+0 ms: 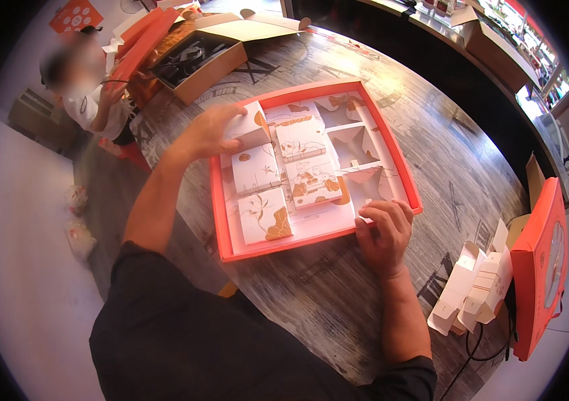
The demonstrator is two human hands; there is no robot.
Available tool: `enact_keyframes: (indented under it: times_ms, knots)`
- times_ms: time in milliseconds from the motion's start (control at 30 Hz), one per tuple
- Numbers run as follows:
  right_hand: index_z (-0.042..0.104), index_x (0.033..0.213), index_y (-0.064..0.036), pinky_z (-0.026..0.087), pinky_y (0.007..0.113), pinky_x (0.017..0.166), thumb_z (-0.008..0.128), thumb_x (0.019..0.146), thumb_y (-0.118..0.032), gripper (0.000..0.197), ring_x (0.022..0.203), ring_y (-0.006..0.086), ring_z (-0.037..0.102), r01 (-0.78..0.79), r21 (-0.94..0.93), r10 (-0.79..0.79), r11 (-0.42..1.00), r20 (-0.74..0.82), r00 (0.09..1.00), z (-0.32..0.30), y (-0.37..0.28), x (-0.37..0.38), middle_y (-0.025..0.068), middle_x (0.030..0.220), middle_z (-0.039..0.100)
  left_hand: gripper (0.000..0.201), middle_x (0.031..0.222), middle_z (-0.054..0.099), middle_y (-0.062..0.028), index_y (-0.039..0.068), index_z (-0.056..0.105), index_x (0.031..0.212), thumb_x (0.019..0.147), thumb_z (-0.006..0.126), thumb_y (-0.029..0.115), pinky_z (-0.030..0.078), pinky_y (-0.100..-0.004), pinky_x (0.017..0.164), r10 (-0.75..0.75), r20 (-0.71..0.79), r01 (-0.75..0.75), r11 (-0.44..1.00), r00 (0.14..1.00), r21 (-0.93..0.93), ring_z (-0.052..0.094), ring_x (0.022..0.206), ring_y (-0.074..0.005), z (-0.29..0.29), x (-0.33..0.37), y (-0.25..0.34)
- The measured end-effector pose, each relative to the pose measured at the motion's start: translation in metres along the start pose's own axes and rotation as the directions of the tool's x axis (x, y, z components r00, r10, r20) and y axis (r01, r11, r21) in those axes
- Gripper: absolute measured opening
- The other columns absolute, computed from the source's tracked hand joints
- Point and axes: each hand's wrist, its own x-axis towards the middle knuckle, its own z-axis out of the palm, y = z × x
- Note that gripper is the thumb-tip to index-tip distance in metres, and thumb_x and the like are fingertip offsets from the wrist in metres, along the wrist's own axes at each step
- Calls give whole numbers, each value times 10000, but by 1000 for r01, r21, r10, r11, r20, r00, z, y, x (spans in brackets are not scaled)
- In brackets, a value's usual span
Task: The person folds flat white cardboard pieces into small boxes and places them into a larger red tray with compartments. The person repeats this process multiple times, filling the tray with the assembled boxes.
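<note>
A shallow red square box (223, 220) lies on the table with a white printed insert inside. My left hand (208, 134) is closed on a small white box (252, 120) at its far left, thumb and fingers at opposite edges. Several similar small boxes with gold and line drawings sit in the red box, among them one at the near left (264, 217) and one in the middle (314, 184). Along the right side, a white divider (354, 150) forms open compartments. My right hand (388, 230) has bent fingers closed over the red box's near right rim.
At the right edge of the wood-patterned table (298, 287) stand flattened white cartons (475, 281) and an upright red box (535, 267), with a black cable. An open brown carton (211, 70) holds dark items at the far left. Beside it, another person (84, 93) handles red boxes.
</note>
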Motion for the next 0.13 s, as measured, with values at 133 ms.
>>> enact_keyframes:
  times_ms: [133]
  knots:
    - [703,923,-129,443,381,926,812,740,-87,217,886,204,661,5,8,-5,1000,11,1000,0,0,-1,10,940,714,657,1378,604,-177,95,579,1366,761,802,223,407,-417,1158,69,-58,-69,998,996,4,532,1323,-354,7,2,-6]
